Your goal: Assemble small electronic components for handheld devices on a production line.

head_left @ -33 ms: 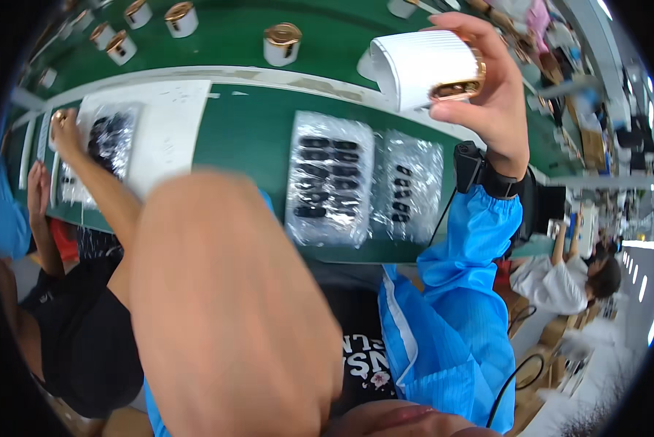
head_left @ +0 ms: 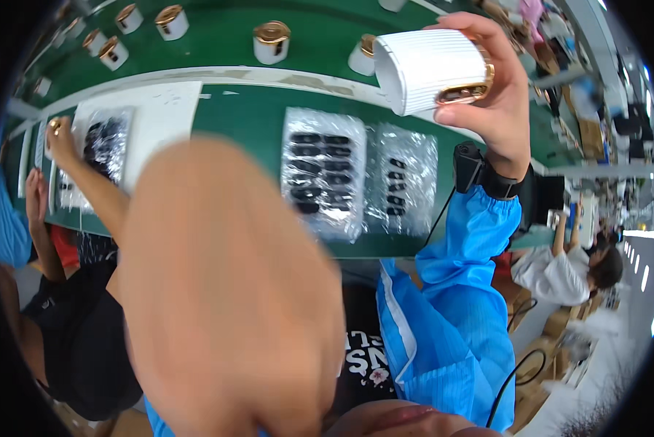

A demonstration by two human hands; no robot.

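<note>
My right hand (head_left: 498, 109) is raised at the upper right, its thumb and fingers wrapped round the gold end of a white ribbed cup-shaped housing (head_left: 425, 69). The housing lies tilted on its side, its wide white end toward the left. A gold-rimmed slot on its lower side faces down near my thumb. Very close to the camera, my left hand (head_left: 232, 284) fills the lower middle as a large blur; its fingers are hidden. Beyond it lie clear bubble-wrap packs (head_left: 323, 175) with rows of black parts, and a smaller pack (head_left: 407, 182) beside them.
Several white housings with gold tops (head_left: 272, 42) stand on the green surface (head_left: 218, 36) beyond a pale rail (head_left: 269, 79). A white board (head_left: 163, 109) lies at the left. A co-worker's arm (head_left: 87, 171) reaches over another bubble-wrap pack. Another person (head_left: 560, 277) sits at the far right.
The table and its packs have shifted slightly left in view. My left hand's blur reaches a little higher and farther left. My right hand keeps its hold on the housing.
</note>
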